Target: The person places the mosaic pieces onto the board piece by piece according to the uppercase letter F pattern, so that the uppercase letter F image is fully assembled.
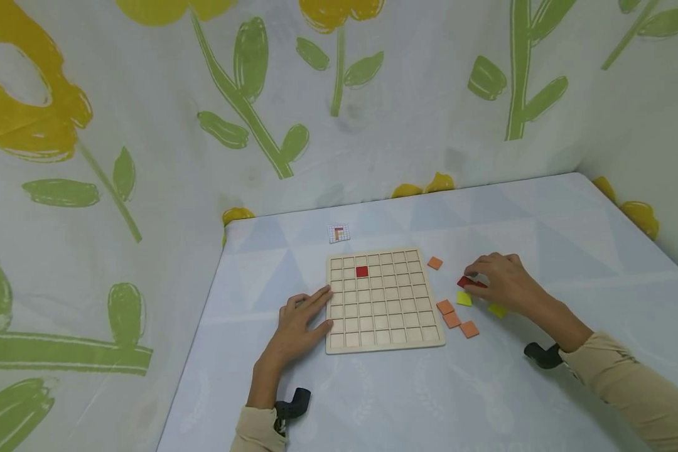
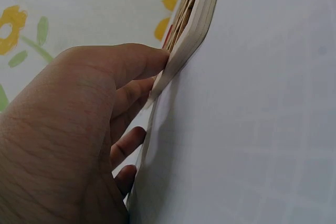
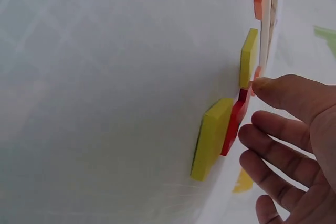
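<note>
Head cam looks forward and down at your tabletop [image 1: 384, 402], farthest back, framing the whole wooden grid board [image 1: 383, 307], your left hand [image 1: 296, 326] and right hand [image 1: 508, 284]. Left wrist cam is close in, rolled sideways, looking along that hand at the board's edge. Right wrist cam, rolled the opposite way, sits close on the yellow tiles [image 3: 211, 140]. All three views share the board.

Free passage: table [image 1: 559, 216], far R corner — room for a hand as far as R hand [image 1: 503, 284]. Obstacles: orange tiles [image 1: 452, 320] & yellow tile [image 1: 464, 299], R of board [image 1: 384, 348]; L hand [image 1: 295, 325], at board's L edge; card [image 1: 339, 233], betw. board & far table edge.
</note>
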A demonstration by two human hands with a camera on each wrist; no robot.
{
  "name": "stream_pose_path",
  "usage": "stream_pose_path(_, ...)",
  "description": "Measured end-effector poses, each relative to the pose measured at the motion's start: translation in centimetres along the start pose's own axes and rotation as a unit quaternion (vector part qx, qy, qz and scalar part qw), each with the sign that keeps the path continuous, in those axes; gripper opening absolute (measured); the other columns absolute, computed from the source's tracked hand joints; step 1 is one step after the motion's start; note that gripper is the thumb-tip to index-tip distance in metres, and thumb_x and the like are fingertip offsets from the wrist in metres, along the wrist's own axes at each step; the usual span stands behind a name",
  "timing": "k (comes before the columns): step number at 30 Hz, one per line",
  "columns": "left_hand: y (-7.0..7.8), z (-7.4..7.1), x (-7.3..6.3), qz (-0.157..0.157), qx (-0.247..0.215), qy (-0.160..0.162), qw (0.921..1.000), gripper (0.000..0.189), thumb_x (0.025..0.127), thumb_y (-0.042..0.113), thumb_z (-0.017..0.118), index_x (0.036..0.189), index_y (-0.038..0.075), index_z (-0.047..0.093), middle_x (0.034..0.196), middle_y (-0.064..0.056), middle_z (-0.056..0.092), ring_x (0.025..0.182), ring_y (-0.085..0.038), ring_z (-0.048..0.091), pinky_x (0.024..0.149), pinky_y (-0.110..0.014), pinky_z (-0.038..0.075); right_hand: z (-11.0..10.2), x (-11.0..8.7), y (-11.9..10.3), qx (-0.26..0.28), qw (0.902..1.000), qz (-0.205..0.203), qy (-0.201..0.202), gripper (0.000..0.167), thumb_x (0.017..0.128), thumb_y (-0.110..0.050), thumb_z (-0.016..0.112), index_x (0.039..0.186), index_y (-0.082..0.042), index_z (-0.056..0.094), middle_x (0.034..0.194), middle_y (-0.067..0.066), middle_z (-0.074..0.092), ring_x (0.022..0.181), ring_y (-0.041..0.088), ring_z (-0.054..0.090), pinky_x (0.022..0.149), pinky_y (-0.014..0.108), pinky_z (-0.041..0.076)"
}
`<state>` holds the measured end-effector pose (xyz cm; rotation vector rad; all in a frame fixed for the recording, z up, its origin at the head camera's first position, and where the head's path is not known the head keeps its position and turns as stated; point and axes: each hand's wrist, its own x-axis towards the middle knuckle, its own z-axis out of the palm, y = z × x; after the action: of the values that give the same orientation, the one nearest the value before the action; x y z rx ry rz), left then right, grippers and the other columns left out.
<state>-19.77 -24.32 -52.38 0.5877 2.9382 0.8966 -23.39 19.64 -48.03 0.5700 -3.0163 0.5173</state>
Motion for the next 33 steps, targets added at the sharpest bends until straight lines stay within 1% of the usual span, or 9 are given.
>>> stream_pose_path(4,0.0,0.0,0.0,0.002,0.005,-0.001,1.0000,0.061,0.097,0.039,0.062,0.153,0.028,0.043,0.158,0.017,0.034,0.130,-0.024,0.035,0.101,-0.053,0.024,0.3,0.1,0.2,-0.018,0.9998,-0.003,-0.007,0.027,0.082,-0.021,0.083,0.103,-0.005,0.076,0.099,0.010,0.071,0.097,0.032,0.059,0.085,0.057,0.037)
stream_pose_path(8,0.1,-0.1,0.1,0.000,0.008,-0.004,1.0000,0.060,0.097,0.040,0.061,0.154,0.028,0.043,0.158,0.017,0.033,0.130,-0.024,0.035,0.100,-0.052,0.024,0.4,0.0,0.1,-0.024,0.9997,-0.009,-0.001,0.027,0.082,-0.019,0.083,0.102,-0.005,0.076,0.099,0.010,0.071,0.097,0.032,0.059,0.086,0.058,0.037)
stream_pose_path(13,0.2,-0.2,0.2,-0.003,0.009,-0.006,0.9999,0.060,0.097,0.041,0.060,0.154,0.028,0.043,0.158,0.019,0.033,0.130,-0.024,0.034,0.101,-0.053,0.024,0.3,0.0,0.0,-0.017,0.9997,-0.015,0.013,0.024,0.081,-0.015,0.083,0.102,-0.004,0.076,0.100,0.012,0.071,0.099,0.034,0.058,0.087,0.059,0.036)
stream_pose_path(19,0.4,-0.3,0.1,-0.004,0.010,-0.006,0.9999,0.060,0.097,0.041,0.060,0.153,0.028,0.043,0.158,0.017,0.034,0.131,-0.024,0.035,0.099,-0.052,0.025,0.3,0.2,0.0,0.001,0.9994,-0.024,0.027,0.022,0.081,-0.014,0.082,0.100,-0.005,0.076,0.103,0.013,0.070,0.104,0.036,0.057,0.090,0.060,0.033)
stream_pose_path(24,0.4,-0.3,0.1,-0.009,0.006,-0.008,0.9999,0.060,0.097,0.040,0.060,0.153,0.028,0.044,0.158,0.017,0.034,0.131,-0.024,0.034,0.101,-0.052,0.024,0.1,0.5,-0.2,0.014,0.9988,-0.034,0.031,0.022,0.080,-0.014,0.083,0.100,-0.007,0.076,0.103,0.011,0.070,0.106,0.036,0.057,0.090,0.059,0.032)
stream_pose_path(33,0.4,-0.2,0.0,-0.015,0.009,-0.008,0.9998,0.060,0.097,0.040,0.061,0.153,0.028,0.044,0.158,0.018,0.034,0.131,-0.024,0.035,0.101,-0.051,0.024,0.0,1.3,-0.9,0.029,0.9974,-0.053,0.039,0.020,0.081,-0.010,0.082,0.100,-0.007,0.076,0.102,0.009,0.071,0.106,0.034,0.057,0.090,0.057,0.031)
